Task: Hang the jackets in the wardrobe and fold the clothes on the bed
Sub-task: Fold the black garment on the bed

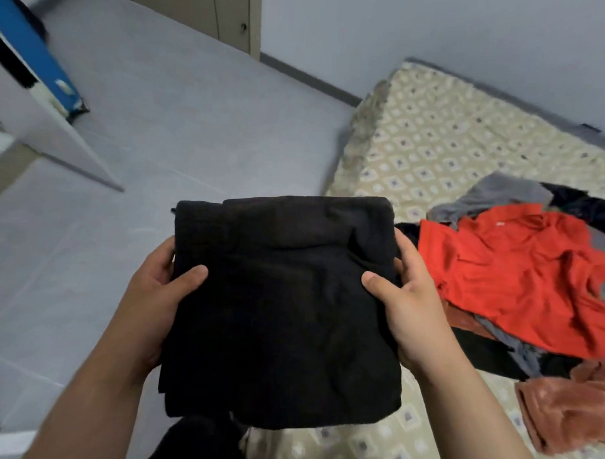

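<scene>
A folded black garment (281,307) hangs in the air in front of me, over the bed's left edge. My left hand (158,293) grips its left side with the thumb on top. My right hand (405,298) grips its right side the same way. To the right, a heap of unfolded clothes lies on the bed (434,137): a red shirt (519,274) on top, a grey piece (501,195) behind it, dark pieces (590,205) and a rust-coloured fleece (569,410) at the near right.
The bed has a beige patterned cover and stands against the wall at the right. Grey floor (160,128) spreads to the left. A white panel with a blue edge (29,58) stands at the far left. A wooden door (229,17) is at the back.
</scene>
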